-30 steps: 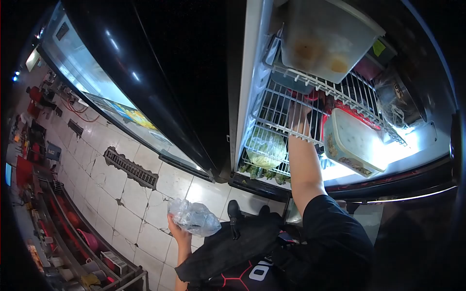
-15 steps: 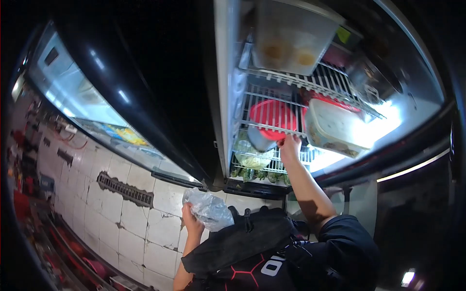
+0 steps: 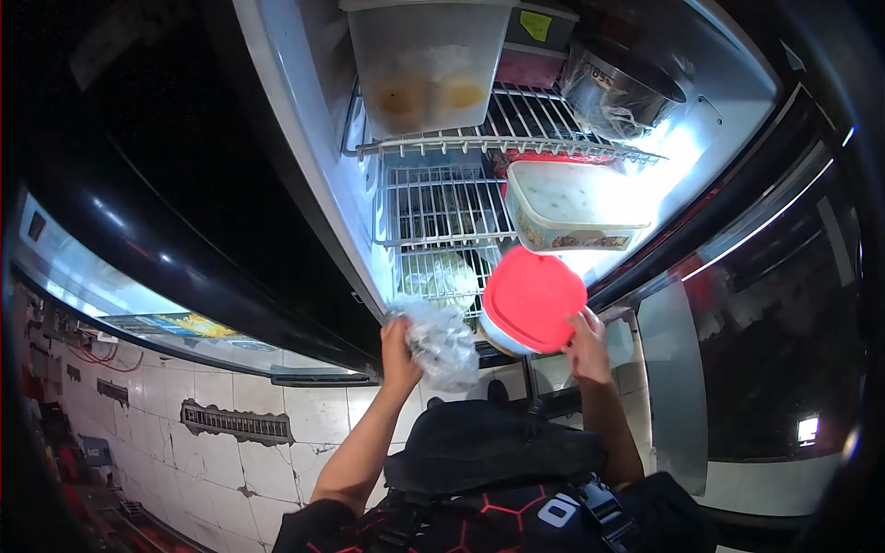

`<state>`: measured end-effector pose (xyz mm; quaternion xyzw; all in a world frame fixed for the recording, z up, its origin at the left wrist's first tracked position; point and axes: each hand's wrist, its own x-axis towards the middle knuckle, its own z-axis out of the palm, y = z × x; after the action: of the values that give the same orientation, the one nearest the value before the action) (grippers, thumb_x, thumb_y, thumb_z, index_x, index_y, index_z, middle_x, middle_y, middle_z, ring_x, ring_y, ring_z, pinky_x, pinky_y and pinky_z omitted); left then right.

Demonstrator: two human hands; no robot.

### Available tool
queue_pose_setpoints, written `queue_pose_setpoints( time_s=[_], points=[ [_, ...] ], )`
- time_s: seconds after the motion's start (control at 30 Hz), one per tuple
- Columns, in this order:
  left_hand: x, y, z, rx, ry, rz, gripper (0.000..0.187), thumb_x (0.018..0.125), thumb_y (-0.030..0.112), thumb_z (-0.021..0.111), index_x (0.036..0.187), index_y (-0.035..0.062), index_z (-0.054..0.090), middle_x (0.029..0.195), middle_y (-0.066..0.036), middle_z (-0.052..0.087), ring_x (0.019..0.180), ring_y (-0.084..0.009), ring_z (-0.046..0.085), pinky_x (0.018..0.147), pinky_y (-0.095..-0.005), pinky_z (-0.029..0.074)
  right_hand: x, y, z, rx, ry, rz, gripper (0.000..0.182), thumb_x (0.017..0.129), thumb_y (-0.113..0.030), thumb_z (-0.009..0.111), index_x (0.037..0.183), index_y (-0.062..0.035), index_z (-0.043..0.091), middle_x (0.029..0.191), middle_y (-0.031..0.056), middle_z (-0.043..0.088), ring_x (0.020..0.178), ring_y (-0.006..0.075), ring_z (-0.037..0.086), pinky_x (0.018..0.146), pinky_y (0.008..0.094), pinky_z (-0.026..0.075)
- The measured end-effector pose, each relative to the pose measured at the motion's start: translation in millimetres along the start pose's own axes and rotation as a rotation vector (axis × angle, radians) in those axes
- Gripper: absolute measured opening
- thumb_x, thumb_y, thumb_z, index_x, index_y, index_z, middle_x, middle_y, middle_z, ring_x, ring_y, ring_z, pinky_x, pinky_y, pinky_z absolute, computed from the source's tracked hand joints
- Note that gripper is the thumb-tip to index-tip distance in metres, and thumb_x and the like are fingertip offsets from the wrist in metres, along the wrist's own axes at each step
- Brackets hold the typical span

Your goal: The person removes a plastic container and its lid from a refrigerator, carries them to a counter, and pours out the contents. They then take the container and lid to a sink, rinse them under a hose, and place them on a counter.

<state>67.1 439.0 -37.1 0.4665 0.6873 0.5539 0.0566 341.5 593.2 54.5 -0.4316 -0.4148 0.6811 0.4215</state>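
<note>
My right hand [image 3: 586,345] grips a round container with a red lid [image 3: 532,300], held out in front of the open fridge, below its wire shelves [image 3: 442,205]. My left hand [image 3: 398,347] is raised beside it and clutches a crumpled clear plastic bag [image 3: 441,341]. The bag almost touches the container's left edge. A bagged green vegetable [image 3: 444,277] lies on the lower shelf just behind both hands.
A rectangular white tub [image 3: 572,207] sits on the middle shelf. Above it stand a translucent tub [image 3: 424,60] and a metal pot [image 3: 616,88]. The dark fridge door [image 3: 166,212] hangs open at left. Cracked white floor tiles with a drain grate [image 3: 235,424] lie below.
My right hand has pulled the red-lidded container off the shelf and out of the fridge. My left hand has lifted the plastic bag up next to it. My view has tilted upward.
</note>
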Motion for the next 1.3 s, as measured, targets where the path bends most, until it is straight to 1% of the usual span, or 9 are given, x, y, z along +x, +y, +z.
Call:
queue_pose_setpoints(
  time_s=[0.17, 0.23, 0.33, 0.87, 0.9, 0.93, 1.1, 1.17, 1.3],
  points=[
    [70.1, -7.1, 52.3, -0.081, -0.068, 0.014, 0.032, 0.071, 0.006, 0.066, 0.1, 0.0017, 0.052, 0.103, -0.023, 0.057, 0.1, -0.0461, 0.052, 0.085, -0.0458, 0.041, -60.2, 12.8, -65.9, -0.176, 0.1, 0.017, 0.017, 0.087, -0.012, 0.059, 0.101, -0.0033, 0.06, 0.071, -0.0028, 0.057, 0.05, 0.0052, 0.049, 0.041, 0.0202, 0.037],
    [107.8, 8.0, 67.3, -0.24, -0.12, -0.103, 0.036, 0.075, 0.007, 0.064, 0.109, 0.0009, 0.054, 0.112, -0.026, 0.058, 0.107, -0.0482, 0.052, 0.087, -0.0493, 0.043, -84.0, 22.7, -82.4, -0.227, 0.171, 0.033, 0.018, 0.085, -0.012, 0.06, 0.101, -0.0032, 0.06, 0.071, -0.0026, 0.057, 0.05, 0.0054, 0.049, 0.041, 0.0205, 0.037],
    [144.9, -30.8, 99.8, 0.18, -0.47, -0.566, 0.054, 0.077, 0.018, 0.071, 0.125, 0.0018, 0.053, 0.124, -0.026, 0.057, 0.117, -0.043, 0.053, 0.099, -0.0508, 0.04, -113.3, 37.7, -102.8, -0.206, 0.328, 0.06, 0.019, 0.083, -0.012, 0.061, 0.1, -0.0032, 0.06, 0.072, -0.0011, 0.057, 0.049, 0.0067, 0.05, 0.04, 0.0217, 0.04],
    [136.9, -43.5, 149.7, 0.526, 0.008, 0.192, 0.087, 0.084, 0.03, 0.068, 0.154, 0.0057, 0.022, 0.154, -0.028, 0.023, 0.14, -0.0456, 0.025, 0.114, -0.0536, 0.024, -170.9, 66.8, -149.0, -0.163, 0.419, 0.104, 0.023, 0.081, -0.009, 0.06, 0.101, 0.0031, 0.059, 0.068, 0.0052, 0.059, 0.045, 0.013, 0.053, 0.04, 0.0272, 0.044],
    [98.3, -44.5, 139.7, 0.299, -0.11, 0.05, 0.081, 0.084, 0.024, 0.068, 0.151, 0.0054, 0.027, 0.154, -0.028, 0.02, 0.141, -0.0442, 0.023, 0.113, -0.0529, 0.025, -169.1, 61.7, -143.7, -0.207, 0.373, 0.113, 0.021, 0.082, -0.009, 0.059, 0.099, 0.0028, 0.058, 0.068, 0.005, 0.059, 0.046, 0.0126, 0.053, 0.041, 0.027, 0.044],
    [63.7, 2.4, 107.8, 0.337, -0.013, 0.257, 0.077, 0.079, 0.018, 0.069, 0.147, 0.0071, 0.036, 0.153, -0.028, 0.024, 0.134, -0.0474, 0.034, 0.108, -0.0525, 0.032, -167.0, 55.6, -137.9, -0.251, 0.324, 0.121, 0.019, 0.082, -0.009, 0.059, 0.098, 0.0025, 0.058, 0.068, 0.0048, 0.058, 0.046, 0.0122, 0.052, 0.043, 0.0269, 0.043],
    [-142.8, -20.4, 58.1, 0.144, -0.486, -0.026, 0.057, 0.083, 0.02, 0.071, 0.136, 0.011, 0.051, 0.143, -0.021, 0.039, 0.13, -0.037, 0.041, 0.105, -0.05, 0.035, -169.6, 43.3, -122.7, -0.272, 0.197, 0.143, 0.013, 0.085, -0.004, 0.059, 0.096, 0.0017, 0.058, 0.074, 0.0036, 0.058, 0.058, 0.0098, 0.054, 0.052, 0.0251, 0.044],
    [-200.3, -39.4, 51.8, -0.405, -0.748, -0.691, 0.052, 0.096, 0.039, 0.06, 0.139, 0.0122, 0.048, 0.139, -0.016, 0.045, 0.124, -0.0295, 0.049, 0.102, -0.0457, 0.04, -169.6, 67.8, -127.8, -0.17, 0.098, 0.099, 0.015, 0.084, -0.008, 0.061, 0.095, 0.0012, 0.057, 0.067, 0.0026, 0.056, 0.048, 0.0098, 0.05, 0.044, 0.0263, 0.04],
    [-198.8, 28.9, 12.6, -0.85, -0.743, -0.876, 0.07, 0.098, 0.064, 0.035, 0.149, 0.015, 0.034, 0.138, -0.011, 0.049, 0.119, -0.0248, 0.053, 0.097, -0.0412, 0.045, -184.4, 72.3, -101.9, -0.173, -0.099, 0.103, 0.016, 0.086, -0.009, 0.062, 0.098, 0.0002, 0.058, 0.068, 0.0021, 0.057, 0.05, 0.0107, 0.054, 0.044, 0.0264, 0.042]
  ],
)
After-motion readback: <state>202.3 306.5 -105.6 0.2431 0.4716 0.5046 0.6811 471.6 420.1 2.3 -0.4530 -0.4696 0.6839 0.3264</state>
